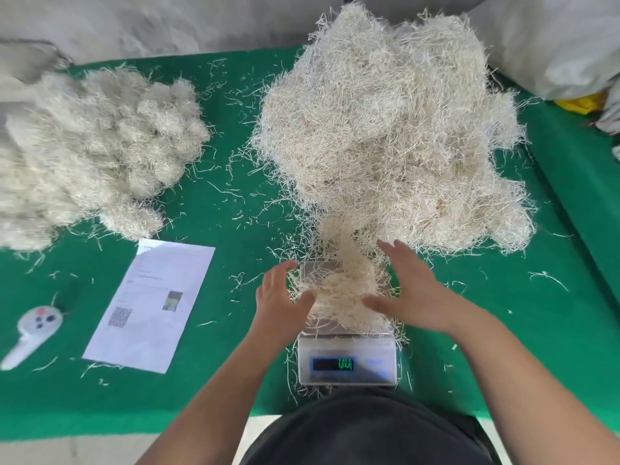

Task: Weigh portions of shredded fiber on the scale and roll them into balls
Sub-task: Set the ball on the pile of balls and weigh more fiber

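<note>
A green felt-covered table (235, 380) is bearing the whole lot. A large loose heap of pale shredded fiber (396, 129) is sitting at the far right of it, with a thin trail of strands running down toward the scale. A mound of rolled pale fiber balls (90, 146) is lying at the far left, well apart from the heap. A white printed paper sheet (151, 307) is lying flat at the near left. A small white digital scale with a metal pan (347, 360) is standing at the near edge, its lit display blurred. A portion of shredded fiber (339, 293) is resting on the pan. The right hand (409, 290) and left hand (281, 297) are flanking this portion, fingers straight and spread, touching its sides. A white handheld device (33, 330) is lying beside the sheet.
</note>
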Tool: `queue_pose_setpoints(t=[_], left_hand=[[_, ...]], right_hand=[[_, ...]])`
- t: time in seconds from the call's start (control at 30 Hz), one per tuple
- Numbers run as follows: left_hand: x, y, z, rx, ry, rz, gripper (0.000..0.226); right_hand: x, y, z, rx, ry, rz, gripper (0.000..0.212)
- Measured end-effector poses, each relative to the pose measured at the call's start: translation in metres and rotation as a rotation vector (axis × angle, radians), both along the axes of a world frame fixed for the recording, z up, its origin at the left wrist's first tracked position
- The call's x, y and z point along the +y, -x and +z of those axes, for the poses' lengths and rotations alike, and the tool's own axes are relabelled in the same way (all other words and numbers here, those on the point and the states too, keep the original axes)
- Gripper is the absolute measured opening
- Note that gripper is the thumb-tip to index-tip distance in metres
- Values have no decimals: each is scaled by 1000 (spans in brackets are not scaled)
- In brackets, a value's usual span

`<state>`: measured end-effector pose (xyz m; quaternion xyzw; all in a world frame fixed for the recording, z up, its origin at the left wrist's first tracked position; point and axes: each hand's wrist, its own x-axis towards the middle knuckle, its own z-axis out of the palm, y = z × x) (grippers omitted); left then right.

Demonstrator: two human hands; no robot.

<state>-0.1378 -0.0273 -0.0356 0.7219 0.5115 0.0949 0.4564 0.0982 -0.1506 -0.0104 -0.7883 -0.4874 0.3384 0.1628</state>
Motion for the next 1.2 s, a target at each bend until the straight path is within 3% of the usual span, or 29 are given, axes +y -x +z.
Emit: queue_pose_setpoints(t=[0.17,0.4,0.77,1.03,1.13,1.2], left_hand=[[-5,-11,14,71,-364,-235,55],[-18,-22,24,62,-433,-401,46],[-22,-18,28,-25,-435,-338,36],[-24,-14,23,-56,-437,-305,36],[-27,-15,22,-76,-334,-215,36],[-30,-19,24,-86,-60,-20,44]], right_hand=[[-2,19,26,-124,-126,29,89],[-3,48,5,-273,-203,90,91],[-8,56,5,-126,-153,-42,105],[-2,50,-7,-122,-136,-95,111],[11,53,-26,-150,-34,-100,124],[18,60,-38,-173,45,-48,124]])
